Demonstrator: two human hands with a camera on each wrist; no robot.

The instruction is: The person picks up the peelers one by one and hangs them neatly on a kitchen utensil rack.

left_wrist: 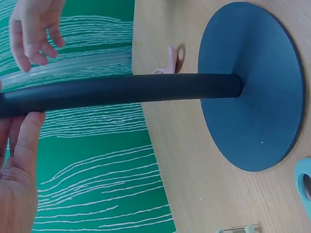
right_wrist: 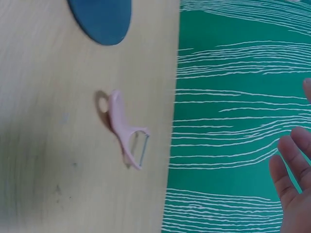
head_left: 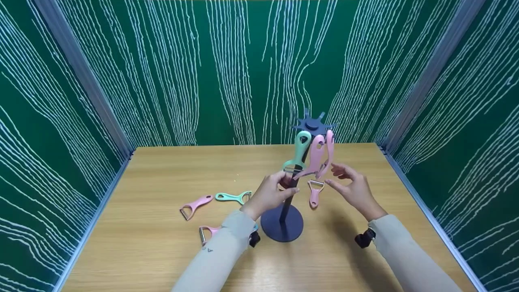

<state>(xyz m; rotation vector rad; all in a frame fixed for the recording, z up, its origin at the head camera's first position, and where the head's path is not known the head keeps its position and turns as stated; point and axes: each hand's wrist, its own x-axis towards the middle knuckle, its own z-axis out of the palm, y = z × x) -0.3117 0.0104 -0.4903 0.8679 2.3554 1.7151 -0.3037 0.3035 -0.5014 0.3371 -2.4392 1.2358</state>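
A dark display stand point(head_left: 288, 205) rises from a round base, with a star-shaped ring of hooks at its top. Hanging from the hooks are a mint green peeler point(head_left: 301, 152) and two pink peelers, one facing front point(head_left: 315, 158) and one edge-on point(head_left: 330, 150). My left hand point(head_left: 267, 192) grips the pole just under them, fingers behind it and thumb across the front. In the left wrist view the pole point(left_wrist: 121, 91) runs out from that hand to the base. My right hand point(head_left: 357, 192) is empty beside the hanging pink peelers, its fingers spread and loosely bent.
On the wooden table a pink peeler point(head_left: 314, 198) lies behind the stand, to its right. Left of the base lie another pink peeler point(head_left: 198, 204), a mint green one point(head_left: 230, 197) and a pink one point(head_left: 209, 230) partly under my left sleeve. Green patterned walls enclose the table.
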